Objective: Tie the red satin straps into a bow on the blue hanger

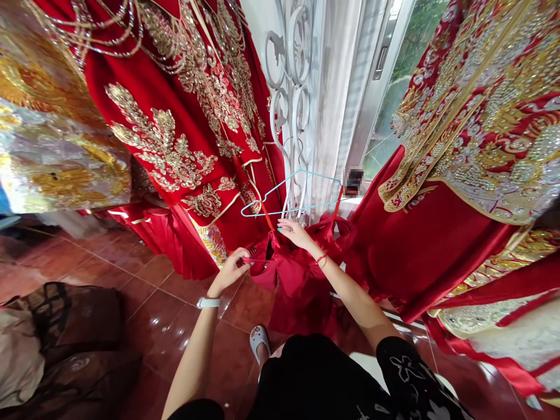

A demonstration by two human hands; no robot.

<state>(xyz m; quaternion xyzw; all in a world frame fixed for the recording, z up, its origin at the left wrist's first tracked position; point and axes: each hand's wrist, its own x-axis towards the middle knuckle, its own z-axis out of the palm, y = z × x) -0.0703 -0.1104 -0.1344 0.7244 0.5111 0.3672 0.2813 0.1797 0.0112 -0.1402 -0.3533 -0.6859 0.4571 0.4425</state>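
Embroidered outfits [175,146] flank red garment [291,277]; grille [300,55] behind

Crimson garment [291,277]: smooth cloth; floor tiles [166,324]: glossy (bright glints).

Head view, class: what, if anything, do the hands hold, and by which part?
The left hand pinches a thin pinkish-red fabric strip by its outer end; the right hand is at the red cloth garment, its grip unclear.

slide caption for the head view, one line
Left hand pinching a thin red strap, right hand at a red dress hung from a light-blue hanger.
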